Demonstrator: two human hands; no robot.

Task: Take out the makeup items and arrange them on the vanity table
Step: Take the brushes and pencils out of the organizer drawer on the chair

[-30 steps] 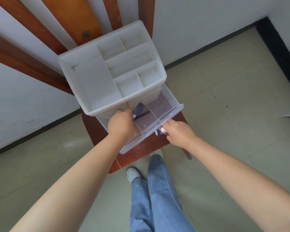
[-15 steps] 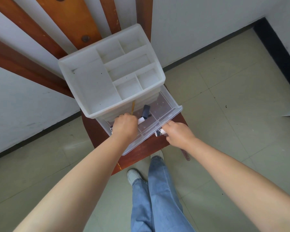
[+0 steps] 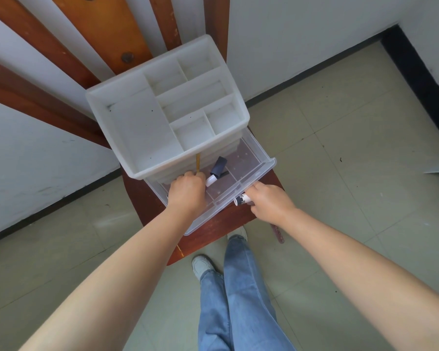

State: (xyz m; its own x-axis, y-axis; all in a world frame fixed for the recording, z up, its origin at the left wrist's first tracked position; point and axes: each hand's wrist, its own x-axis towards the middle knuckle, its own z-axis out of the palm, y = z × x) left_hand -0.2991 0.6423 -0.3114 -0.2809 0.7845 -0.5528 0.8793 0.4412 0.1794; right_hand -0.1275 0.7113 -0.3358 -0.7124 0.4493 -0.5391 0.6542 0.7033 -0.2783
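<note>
One white organizer (image 3: 147, 127), one clear drawer (image 3: 254, 158), two hands, three makeup items, one chair (image 3: 213, 229).

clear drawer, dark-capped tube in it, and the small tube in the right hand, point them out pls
clear drawer (image 3: 260, 150): head view, on its far right side wall.
dark-capped tube (image 3: 218, 166): head view, on the dark cap.
small tube in the right hand (image 3: 241, 199): head view, on the printed end sticking out of the fingers.
</note>
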